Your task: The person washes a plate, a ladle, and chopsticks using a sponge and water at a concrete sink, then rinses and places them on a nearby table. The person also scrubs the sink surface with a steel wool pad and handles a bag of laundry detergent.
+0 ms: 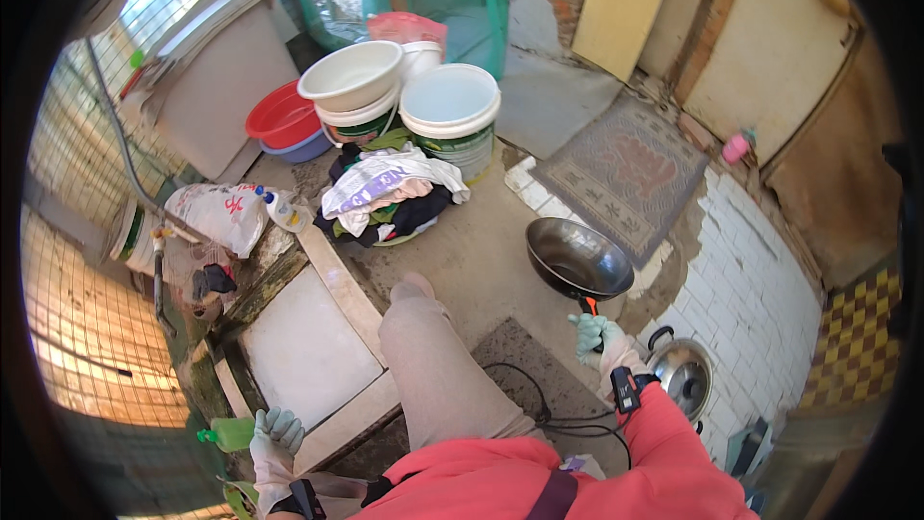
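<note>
My right hand, in a pale green and white glove, is closed around the handle of a dark wok. The wok's inside faces up and shows nothing in it; an orange part marks the handle near the pan. At the lower left, my left hand, gloved alike, has curled fingers. Right beside it is a green bottle, one end hidden behind the hand; whether they touch is unclear. A white basin slab with a raised rim lies between my left hand and my leg.
A lidded steel pot stands on white tiles right of my right hand. Ahead are a clothes pile, a white bucket, a red basin and a doormat. Black cables run beside my leg. A squeeze bottle stands near the slab.
</note>
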